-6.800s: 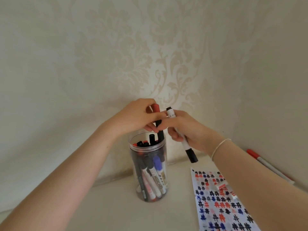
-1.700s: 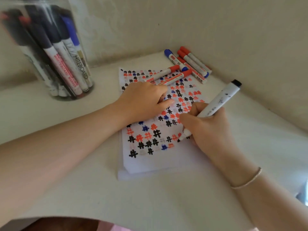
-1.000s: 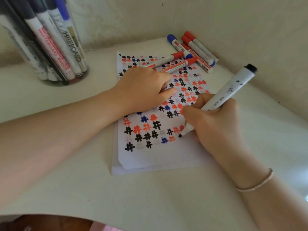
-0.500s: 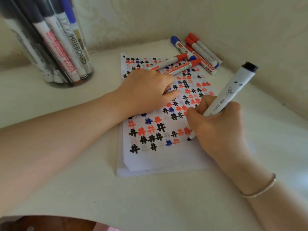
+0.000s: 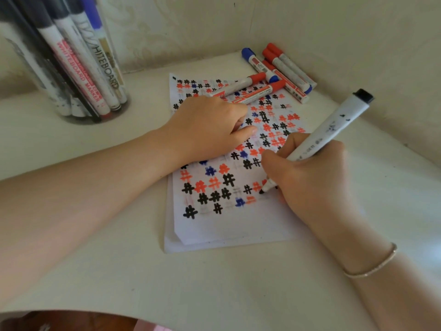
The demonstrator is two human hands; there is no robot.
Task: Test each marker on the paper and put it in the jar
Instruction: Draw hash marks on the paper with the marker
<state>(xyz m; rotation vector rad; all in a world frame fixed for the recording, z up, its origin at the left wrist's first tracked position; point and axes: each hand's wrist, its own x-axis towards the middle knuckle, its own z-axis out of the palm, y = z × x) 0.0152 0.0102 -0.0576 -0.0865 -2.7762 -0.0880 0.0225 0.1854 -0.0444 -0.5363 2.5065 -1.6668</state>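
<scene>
loose markers [image 5: 278, 72] crowding far corner

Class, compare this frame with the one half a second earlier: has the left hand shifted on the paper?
No. The left hand still rests, fingers curled, on the paper just below the two red-capped markers, covering the same rows of marks.
</scene>
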